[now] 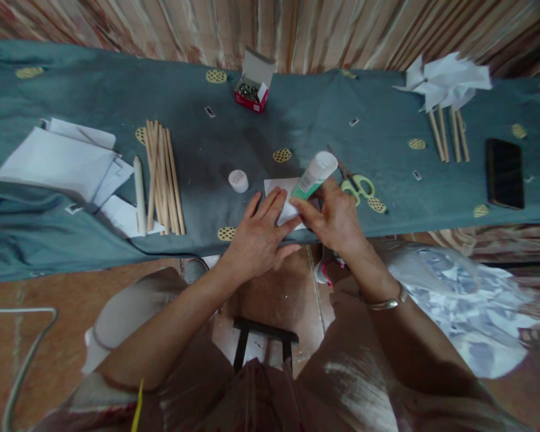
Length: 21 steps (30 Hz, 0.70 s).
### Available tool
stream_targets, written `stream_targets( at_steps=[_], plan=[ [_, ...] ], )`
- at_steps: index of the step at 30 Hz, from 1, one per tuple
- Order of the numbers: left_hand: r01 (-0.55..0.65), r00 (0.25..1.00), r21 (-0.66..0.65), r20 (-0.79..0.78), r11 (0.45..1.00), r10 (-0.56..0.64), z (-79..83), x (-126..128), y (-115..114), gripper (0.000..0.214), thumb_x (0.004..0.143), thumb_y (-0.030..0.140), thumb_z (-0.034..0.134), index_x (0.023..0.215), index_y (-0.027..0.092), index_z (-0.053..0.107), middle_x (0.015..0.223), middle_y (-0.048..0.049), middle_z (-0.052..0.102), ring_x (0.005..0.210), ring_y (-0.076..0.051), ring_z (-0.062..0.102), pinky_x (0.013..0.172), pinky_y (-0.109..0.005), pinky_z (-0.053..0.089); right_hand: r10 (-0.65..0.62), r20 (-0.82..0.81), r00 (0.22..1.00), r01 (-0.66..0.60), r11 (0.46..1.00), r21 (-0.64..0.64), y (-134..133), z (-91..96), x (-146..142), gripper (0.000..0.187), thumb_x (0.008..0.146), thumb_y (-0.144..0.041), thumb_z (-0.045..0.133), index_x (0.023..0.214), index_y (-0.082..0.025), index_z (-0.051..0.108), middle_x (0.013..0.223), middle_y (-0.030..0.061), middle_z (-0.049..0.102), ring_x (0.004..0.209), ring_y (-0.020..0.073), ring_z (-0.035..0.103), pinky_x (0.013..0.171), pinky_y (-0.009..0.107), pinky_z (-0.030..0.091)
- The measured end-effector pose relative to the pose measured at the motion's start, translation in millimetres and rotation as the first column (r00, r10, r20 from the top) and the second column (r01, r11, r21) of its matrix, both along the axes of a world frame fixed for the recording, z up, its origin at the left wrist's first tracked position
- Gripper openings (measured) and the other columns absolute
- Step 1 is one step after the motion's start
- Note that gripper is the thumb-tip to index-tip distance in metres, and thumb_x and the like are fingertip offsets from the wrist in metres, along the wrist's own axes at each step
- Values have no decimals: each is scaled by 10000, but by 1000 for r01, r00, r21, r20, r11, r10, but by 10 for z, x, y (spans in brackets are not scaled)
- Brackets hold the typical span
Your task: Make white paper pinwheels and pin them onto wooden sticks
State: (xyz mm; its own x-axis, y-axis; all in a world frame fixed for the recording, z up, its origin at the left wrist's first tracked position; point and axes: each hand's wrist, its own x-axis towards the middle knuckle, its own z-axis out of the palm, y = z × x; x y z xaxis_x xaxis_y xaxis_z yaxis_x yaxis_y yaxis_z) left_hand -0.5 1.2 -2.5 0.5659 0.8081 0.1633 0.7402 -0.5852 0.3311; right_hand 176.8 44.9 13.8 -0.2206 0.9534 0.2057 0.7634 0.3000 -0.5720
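Note:
My right hand grips a white and green glue stick, tilted with its lower end down at a small white sheet of paper. My left hand lies flat with fingers stretched out, pressing the sheet's left part against the cloth. A round white cap stands to the left of the paper. Just beyond my right hand lie scissors with light green handles. The glue stick's lower tip is hidden behind my right fingers.
Wooden sticks, a pale pencil-like rod and white papers lie left. A red box of small metal pieces stands behind. Paper pinwheels and a phone lie right. A plastic bag of paper rests below.

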Motion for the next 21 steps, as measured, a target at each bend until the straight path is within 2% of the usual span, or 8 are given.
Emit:
stream_targets(
  at_steps=[5,10,15,21],
  plan=[
    [2,1000,8,-6,1000,-1,-11,-1,5,511,875,509,609,1292,216,568,1567,-158,344,1458,-358,284,1164,-602,245,35,13,999,-35,999,-4,-18,39,-19,466,881,-664,477,1009,-227,577,798,62,677,739,244,651,676,383,530],
    [7,1000,6,-18,1000,-7,-16,-5,9,508,873,517,607,1270,201,581,1559,-174,351,1459,-368,278,1164,-599,246,68,45,997,-67,998,-16,-46,82,-35,453,901,-648,458,1007,-222,569,833,80,669,797,251,649,709,380,528],
    [13,1000,14,-20,1000,-13,-19,-11,10,508,881,536,583,1251,188,596,1553,-184,357,1459,-371,276,1165,-592,249,84,44,996,-84,996,14,-53,52,-19,480,896,-659,453,1023,-209,559,813,85,651,825,280,647,713,406,523],
    [7,1000,3,-29,1000,-7,-6,-9,11,511,883,540,577,1272,208,586,1561,-162,354,1460,-354,281,1167,-584,249,74,32,997,-75,997,36,-90,49,19,465,894,-656,454,986,-212,558,791,80,638,775,269,642,697,403,527]
  ],
)
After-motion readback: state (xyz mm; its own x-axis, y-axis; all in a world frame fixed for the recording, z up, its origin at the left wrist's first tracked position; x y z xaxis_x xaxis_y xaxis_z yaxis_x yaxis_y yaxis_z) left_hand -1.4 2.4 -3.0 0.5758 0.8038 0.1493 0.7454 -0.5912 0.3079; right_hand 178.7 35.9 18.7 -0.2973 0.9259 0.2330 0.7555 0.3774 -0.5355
